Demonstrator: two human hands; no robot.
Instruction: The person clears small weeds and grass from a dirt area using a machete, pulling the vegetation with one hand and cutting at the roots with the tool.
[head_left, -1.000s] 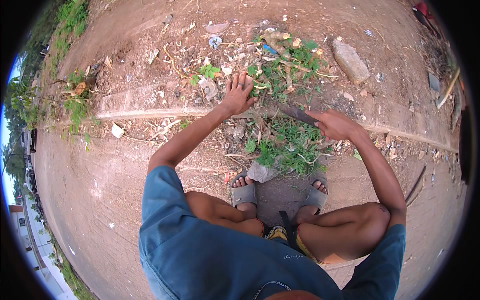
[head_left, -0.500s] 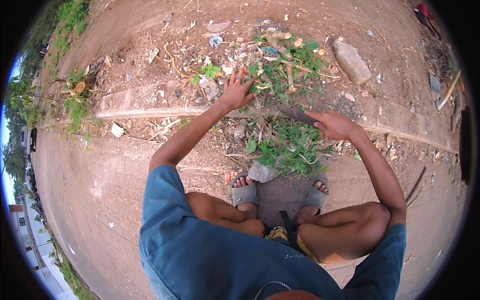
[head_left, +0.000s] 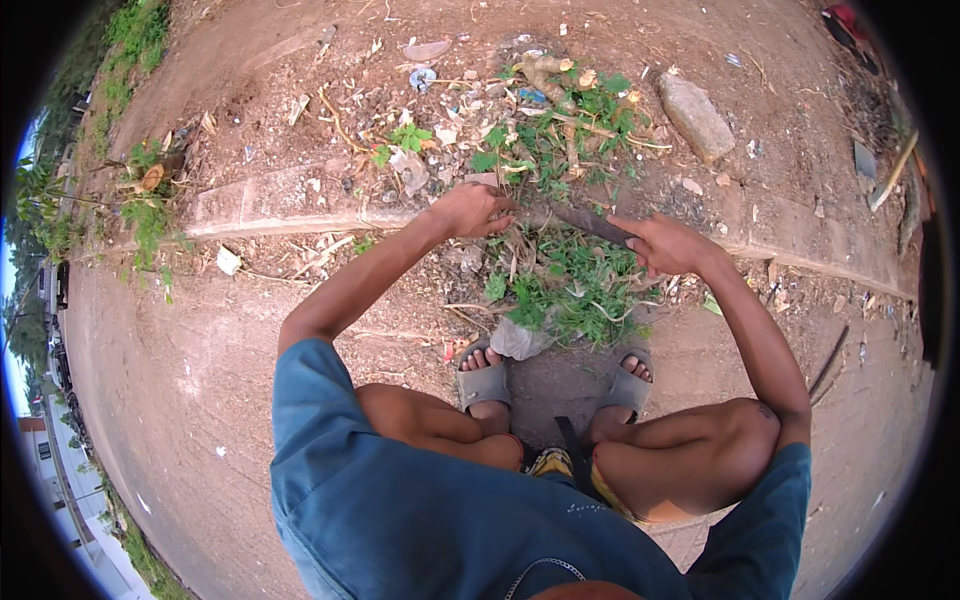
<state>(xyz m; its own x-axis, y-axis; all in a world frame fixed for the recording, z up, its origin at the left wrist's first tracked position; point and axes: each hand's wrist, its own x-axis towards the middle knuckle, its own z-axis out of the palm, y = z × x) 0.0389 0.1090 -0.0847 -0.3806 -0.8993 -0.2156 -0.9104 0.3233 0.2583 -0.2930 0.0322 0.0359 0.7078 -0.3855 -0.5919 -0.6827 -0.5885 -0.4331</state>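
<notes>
My right hand point(head_left: 665, 244) is closed around a machete point(head_left: 590, 222), with the index finger laid forward along it. Its dark, broad blade points left over the low concrete kerb, and the handle is hidden in my fist. To the left of the blade tip, my left hand point(head_left: 472, 210) is held low over the kerb with its fingers curled toward the tip. Whatever they pinch is too small to make out. Cut green leaves point(head_left: 570, 290) lie in a heap below the blade, between my hands and my feet. More leafy stems point(head_left: 610, 115) spread beyond the kerb.
The kerb point(head_left: 300, 217) crosses from left to right. A long stone block point(head_left: 697, 118) rests beyond it on the right, near a thick cut branch point(head_left: 545, 75). A grey stone point(head_left: 520, 340) sits by my left sandal point(head_left: 484, 383). Wood chips and litter cover the soil.
My left hand has come back toward me from the litter beyond the kerb, and its spread fingers have curled in. The right hand and machete have hardly moved.
</notes>
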